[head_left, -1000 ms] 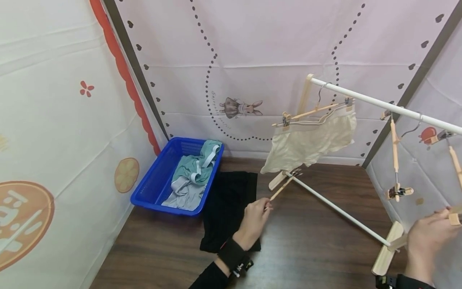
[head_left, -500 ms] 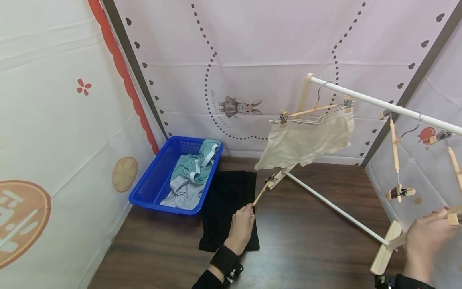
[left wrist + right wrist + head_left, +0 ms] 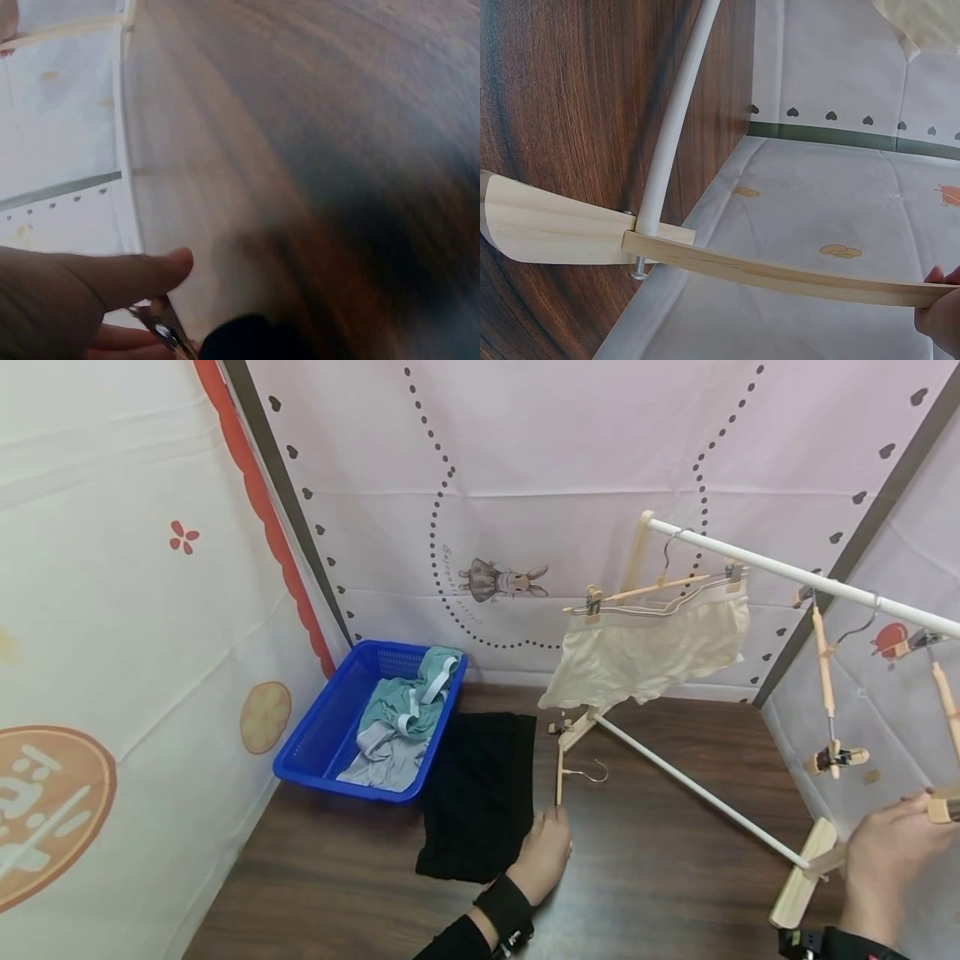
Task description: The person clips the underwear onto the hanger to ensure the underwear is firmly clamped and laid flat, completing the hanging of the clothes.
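My left hand [image 3: 546,853] grips one end of a wooden clip hanger [image 3: 559,772], beside the right edge of a folded black garment [image 3: 480,793] on the floor. The hanger points away from me, its metal hook turned right and its far clip near the rack's back foot. In the left wrist view, my thumb [image 3: 161,271] lies over a metal clip. My right hand [image 3: 896,852] holds the wooden upright [image 3: 802,283] of a drying rack. On the rack's white top bar [image 3: 780,568] hangs a cream cloth garment [image 3: 652,647], clipped to another hanger.
A blue basket [image 3: 307,760] with teal and pale grey clothes [image 3: 405,718] stands left of the black garment. Empty clip hangers [image 3: 823,664] hang at the right of the bar. A white lower bar [image 3: 697,789] crosses near the floor. Printed fabric walls surround the area.
My left hand has drawn the hanger back from the rack's lower bar and turned it lengthwise, bringing its hook into view. The right hand stays on the upright.
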`<state>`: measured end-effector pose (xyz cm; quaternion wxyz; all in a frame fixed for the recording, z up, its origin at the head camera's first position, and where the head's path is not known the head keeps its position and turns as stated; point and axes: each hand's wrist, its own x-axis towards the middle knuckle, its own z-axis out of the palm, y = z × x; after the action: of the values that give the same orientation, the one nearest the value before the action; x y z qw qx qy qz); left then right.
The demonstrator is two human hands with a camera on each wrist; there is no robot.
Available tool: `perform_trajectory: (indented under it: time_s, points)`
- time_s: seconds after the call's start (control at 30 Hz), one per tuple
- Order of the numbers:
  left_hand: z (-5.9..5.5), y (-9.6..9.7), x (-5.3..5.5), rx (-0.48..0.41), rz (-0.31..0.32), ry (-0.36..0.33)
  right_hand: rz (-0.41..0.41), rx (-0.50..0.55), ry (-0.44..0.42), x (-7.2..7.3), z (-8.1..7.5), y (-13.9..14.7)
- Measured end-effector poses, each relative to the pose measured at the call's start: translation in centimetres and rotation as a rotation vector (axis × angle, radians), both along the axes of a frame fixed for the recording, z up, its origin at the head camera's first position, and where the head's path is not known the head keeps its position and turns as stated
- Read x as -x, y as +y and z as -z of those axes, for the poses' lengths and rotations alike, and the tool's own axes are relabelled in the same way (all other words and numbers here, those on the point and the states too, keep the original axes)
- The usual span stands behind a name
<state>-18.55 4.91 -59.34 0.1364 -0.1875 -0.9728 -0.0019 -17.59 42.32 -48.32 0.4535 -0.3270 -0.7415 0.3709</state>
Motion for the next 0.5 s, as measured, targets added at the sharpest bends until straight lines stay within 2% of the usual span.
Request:
perform_trajectory:
  time_s: [0.1, 0.13, 0.2, 0.27, 0.37, 0.43, 0.5]
  points:
    - [0.5, 0.3, 0.0, 0.213, -0.022, 0.029, 0.017, 0.014, 0.000, 0.0, 0.4, -0.3]
    - [0.5, 0.4, 0.1, 0.254, -0.021, 0.026, 0.026, 0.020, 0.001, 0.0, 0.5, -0.4]
    - [0.5, 0.2, 0.1, 0.224, -0.004, -0.026, 0.036, 0.017, 0.005, 0.0, 0.6, -0.4]
    - [0.2, -0.3, 0.1, 0.091, 0.014, -0.128, 0.048, 0.029, 0.009, -0.1, 0.7, -0.5]
    - [-0.5, -1.8, 0.0, -0.208, 0.049, -0.279, 0.038, 0.078, -0.037, -0.4, 0.6, -0.5]
    - [-1.1, -3.4, -0.2, -0.390, 0.051, -0.353, 0.004, 0.112, -0.108, -1.1, 0.6, -0.9]
    - [-1.8, -5.1, -0.4, -0.559, 0.040, -0.412, -0.064, 0.070, -0.242, -2.2, 1.1, -1.4]
